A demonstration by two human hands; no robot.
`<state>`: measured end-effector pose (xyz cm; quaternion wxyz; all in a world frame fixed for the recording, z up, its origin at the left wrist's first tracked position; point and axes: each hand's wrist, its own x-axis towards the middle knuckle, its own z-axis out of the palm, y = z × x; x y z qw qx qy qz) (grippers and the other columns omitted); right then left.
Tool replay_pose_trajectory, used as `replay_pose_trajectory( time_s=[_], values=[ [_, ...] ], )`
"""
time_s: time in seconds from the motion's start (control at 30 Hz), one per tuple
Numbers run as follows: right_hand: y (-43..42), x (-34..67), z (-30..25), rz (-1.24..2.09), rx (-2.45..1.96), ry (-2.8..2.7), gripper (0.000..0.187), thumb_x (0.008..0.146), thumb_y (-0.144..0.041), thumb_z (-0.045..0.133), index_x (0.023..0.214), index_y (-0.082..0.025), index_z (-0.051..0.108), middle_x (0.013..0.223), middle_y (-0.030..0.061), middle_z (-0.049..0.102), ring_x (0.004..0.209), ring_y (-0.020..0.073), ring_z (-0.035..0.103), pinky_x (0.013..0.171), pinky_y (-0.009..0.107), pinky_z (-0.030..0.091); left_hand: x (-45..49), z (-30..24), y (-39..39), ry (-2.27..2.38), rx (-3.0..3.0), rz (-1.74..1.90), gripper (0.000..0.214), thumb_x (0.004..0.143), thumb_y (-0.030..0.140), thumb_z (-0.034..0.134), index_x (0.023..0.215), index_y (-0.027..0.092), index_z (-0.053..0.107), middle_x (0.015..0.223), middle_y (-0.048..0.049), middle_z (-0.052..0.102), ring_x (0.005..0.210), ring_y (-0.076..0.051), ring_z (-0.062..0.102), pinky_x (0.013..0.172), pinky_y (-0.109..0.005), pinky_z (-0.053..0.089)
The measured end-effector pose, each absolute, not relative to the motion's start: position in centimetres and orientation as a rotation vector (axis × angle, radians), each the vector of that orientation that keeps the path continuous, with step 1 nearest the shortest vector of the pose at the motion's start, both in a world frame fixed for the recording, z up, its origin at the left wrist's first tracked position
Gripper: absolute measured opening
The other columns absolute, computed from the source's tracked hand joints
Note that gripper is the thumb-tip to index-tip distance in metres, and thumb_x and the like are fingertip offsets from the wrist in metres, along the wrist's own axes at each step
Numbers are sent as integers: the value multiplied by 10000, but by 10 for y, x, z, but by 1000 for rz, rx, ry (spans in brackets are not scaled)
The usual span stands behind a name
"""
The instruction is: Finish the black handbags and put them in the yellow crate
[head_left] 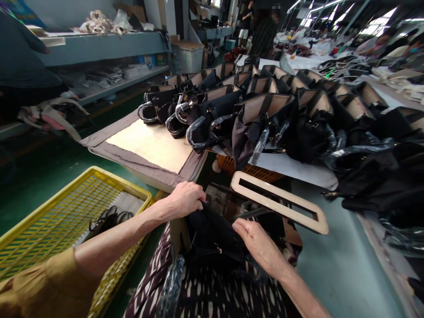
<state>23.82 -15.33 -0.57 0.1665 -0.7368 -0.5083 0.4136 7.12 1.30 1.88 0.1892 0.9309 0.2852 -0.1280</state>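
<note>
The left hand was closed, its fingers curled over the upper left edge of a black fabric handbag that rested on the person's lap. The right hand lay on the bag's right side with the fingers bent against the fabric; whether it gripped the bag or only pressed on it could not be determined. The lap was covered by a dark garment with pale markings.

Just beyond the bag, a flat beige wooden frame with a long rectangular slot lay tilted, near the right hand. Behind it sat an orange plastic crate, partly hidden under the surface.

On the surface stood rows of finished black handbags with beige lining, their handles wrapped in clear plastic film. A beige board edged with grey-brown cloth lay at the surface's left end.

To the left of the left forearm stood a yellow plastic mesh basket containing black straps. Grey shelving ran along the far left.
</note>
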Motion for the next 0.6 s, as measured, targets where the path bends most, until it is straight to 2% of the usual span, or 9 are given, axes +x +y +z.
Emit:
replay_pose_trajectory(
  time_s=[0.27, 0.47, 0.6],
  values=[
    [-158, 232, -15, 1024, -2202, -1403, 340, 882, -397, 301, 615, -197, 365, 609, -44, 406, 609, 113, 361, 558, 239, 244, 74, 21, 11, 791, 2639, -406, 145, 710, 265, 585, 812, 267, 688, 876, 16, 675, 866, -195, 602, 653, -248, 404],
    [-160, 235, -17, 1221, -2052, -1210, 372, 851, -445, 370, 579, -190, 367, 558, -59, 318, 572, 100, 313, 519, 220, 244, 76, 23, 10, 821, 2633, -428, 155, 704, 269, 583, 814, 274, 692, 856, 8, 675, 847, -201, 607, 652, -256, 413],
    [-169, 229, -24, 1140, -1999, -1084, 374, 852, -485, 368, 669, -189, 507, 627, -40, 452, 627, 117, 402, 570, 216, 312, 76, 22, 10, 836, 2627, -400, 155, 709, 260, 578, 814, 277, 691, 868, 13, 677, 852, -189, 608, 661, -247, 415]
  ],
)
